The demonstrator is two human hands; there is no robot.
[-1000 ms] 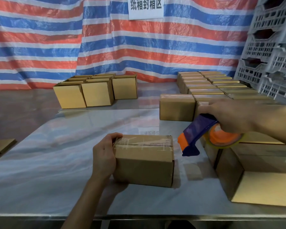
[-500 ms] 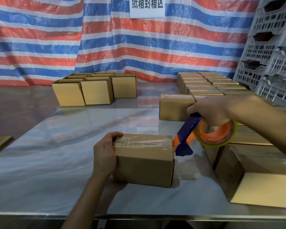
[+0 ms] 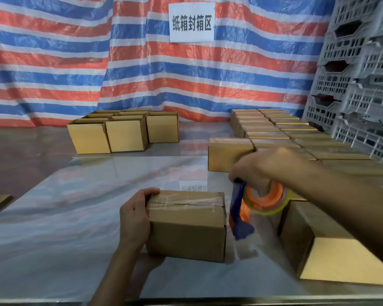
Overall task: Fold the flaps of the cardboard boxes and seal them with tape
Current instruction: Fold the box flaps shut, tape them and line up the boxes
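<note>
Box, its one end gripped by the left hand, shows tape along its seam, and the right hand, clenching the dispenser, now tips it down the opposite end, so cutting looks next.

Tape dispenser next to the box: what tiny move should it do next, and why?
Probably pull the tape dispenser down the right end of the cardboard box and tear off: tape covers its top seam, and the left hand steadies it.

Two bare forearms, bare left grip, bare right grip, wrists uncovered
</note>
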